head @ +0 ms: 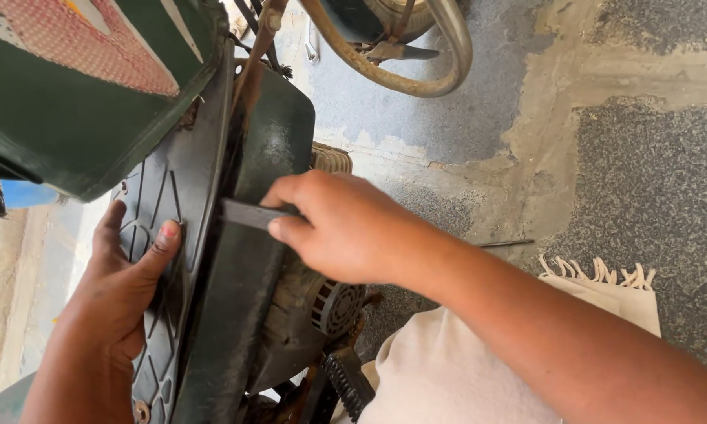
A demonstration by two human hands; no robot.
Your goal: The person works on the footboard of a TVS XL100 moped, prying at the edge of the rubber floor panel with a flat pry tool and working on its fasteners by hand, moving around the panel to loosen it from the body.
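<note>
While the left hand (122, 294) lies flat, fingers apart, on the ribbed black panel (161, 235), right hand (337, 228) fingers are clamped on a flat grey metal strip (247, 213) at the panel's edge. Beyond the right fingers: patched grey concrete floor (604, 157), fringed beige cloth (604, 279), curved metal pipe (440, 63).
</note>
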